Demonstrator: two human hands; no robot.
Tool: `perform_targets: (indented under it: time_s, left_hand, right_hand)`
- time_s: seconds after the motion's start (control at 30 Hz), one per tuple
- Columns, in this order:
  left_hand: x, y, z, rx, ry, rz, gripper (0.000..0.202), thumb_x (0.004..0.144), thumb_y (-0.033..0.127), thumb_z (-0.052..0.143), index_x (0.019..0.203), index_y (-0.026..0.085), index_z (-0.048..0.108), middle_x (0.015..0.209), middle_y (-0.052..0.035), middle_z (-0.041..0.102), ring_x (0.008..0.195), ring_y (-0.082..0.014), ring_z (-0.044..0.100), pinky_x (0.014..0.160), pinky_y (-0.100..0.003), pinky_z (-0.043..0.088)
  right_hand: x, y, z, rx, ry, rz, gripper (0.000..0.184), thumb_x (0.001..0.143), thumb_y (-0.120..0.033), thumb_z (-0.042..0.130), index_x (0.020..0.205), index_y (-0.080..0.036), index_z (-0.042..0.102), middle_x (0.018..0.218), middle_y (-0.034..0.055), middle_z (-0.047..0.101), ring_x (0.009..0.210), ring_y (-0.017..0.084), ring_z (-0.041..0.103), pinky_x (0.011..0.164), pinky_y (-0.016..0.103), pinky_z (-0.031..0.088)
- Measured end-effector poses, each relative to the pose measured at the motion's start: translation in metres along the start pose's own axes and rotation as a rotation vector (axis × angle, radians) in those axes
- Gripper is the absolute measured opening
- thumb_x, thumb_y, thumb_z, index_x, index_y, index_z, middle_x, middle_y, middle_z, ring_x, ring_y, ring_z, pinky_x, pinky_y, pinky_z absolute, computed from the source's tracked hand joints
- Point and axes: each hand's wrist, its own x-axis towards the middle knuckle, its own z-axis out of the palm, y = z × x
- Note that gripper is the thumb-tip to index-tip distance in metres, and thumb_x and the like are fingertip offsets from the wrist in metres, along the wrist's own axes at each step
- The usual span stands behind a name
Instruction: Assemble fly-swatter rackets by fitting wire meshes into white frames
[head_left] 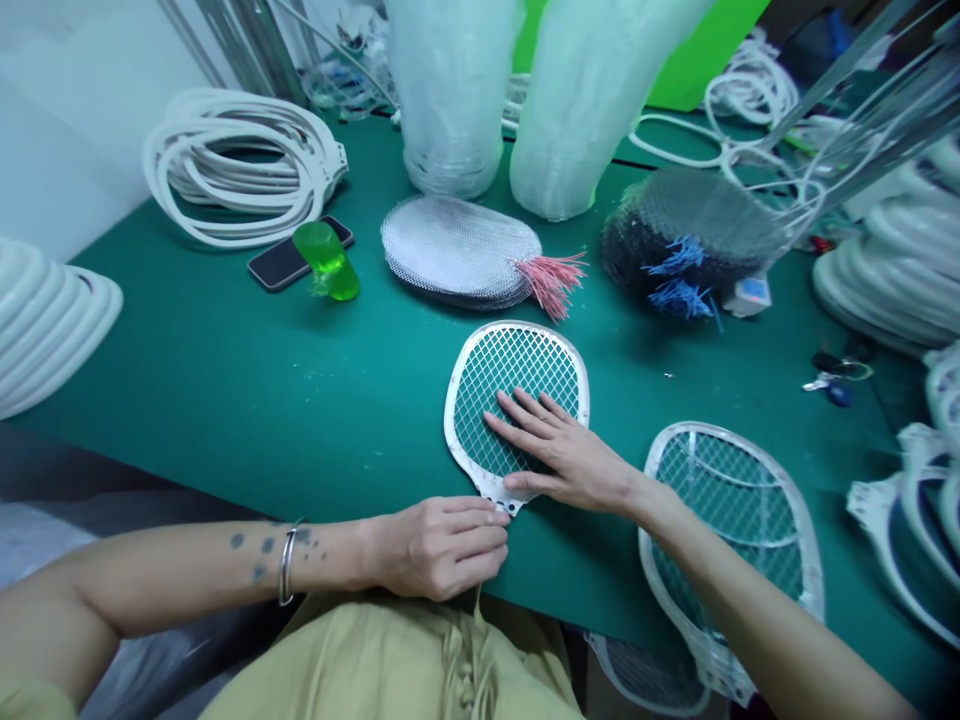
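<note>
White racket frame [517,330] lying flat on the green counter [225,400] at twelve o'clock, mesh [480,400] up! Right hand [562,450] spread open across it, left hand [439,548] curled closed against its narrow end; another racket [727,520] at two o'clock.

a green-topped table [225,400] carries a mesh racket frame [480,400] right under the right hand [566,455], a stack of pale mesh [457,248] and a dark mesh pile [690,228] ahead of it, a phone [274,266] and coiled white frames [240,170] ahead and left, and another racket frame [731,510] just to its right.
</note>
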Motion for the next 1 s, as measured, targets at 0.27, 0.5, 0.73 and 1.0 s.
perform_targets:
  time_s: [0.27,0.5,0.73,1.0]
  left_hand:
    - [0.008,0.015,0.006,-0.116,-0.001,-0.395,0.019,0.085,0.009,0.046,0.078,0.015,0.062,0.079,-0.0050,0.070,0.080,-0.0135,0.068,0.086,-0.027,0.055]
    - [0.016,0.025,0.011,0.038,-0.085,-0.354,0.018,0.077,0.009,0.044,0.071,0.016,0.059,0.070,-0.0044,0.064,0.071,-0.0149,0.065,0.081,-0.028,0.056]
    - [0.015,0.021,0.001,0.052,-0.194,-0.208,0.019,0.080,0.005,0.045,0.076,0.015,0.061,0.081,-0.0068,0.068,0.089,-0.0188,0.066,0.089,-0.030,0.053]
    - [0.031,-0.040,-0.053,-0.369,-0.252,-0.635,0.031,0.096,0.039,0.050,0.117,0.022,0.065,0.119,-0.0021,0.069,0.108,-0.0165,0.064,0.092,-0.024,0.048]
  right_hand:
    - [0.001,-0.001,-0.009,0.056,-0.085,0.020,0.084,0.085,-0.069,0.047,0.152,-0.031,0.014,0.159,0.0026,0.006,0.146,0.029,0.003,0.117,0.052,0.003]
    - [0.002,0.000,-0.007,0.062,-0.074,0.035,0.084,0.083,-0.068,0.051,0.151,-0.034,0.015,0.159,0.0014,0.009,0.145,0.029,0.005,0.117,0.053,0.005]
    - [0.002,0.001,-0.007,0.052,-0.082,0.029,0.084,0.083,-0.069,0.050,0.151,-0.033,0.016,0.159,0.0014,0.008,0.146,0.028,0.003,0.117,0.053,0.004]
    - [0.001,-0.001,-0.007,0.036,-0.098,0.013,0.086,0.084,-0.070,0.046,0.152,-0.030,0.012,0.159,0.0036,0.007,0.146,0.027,0.001,0.117,0.052,0.003]
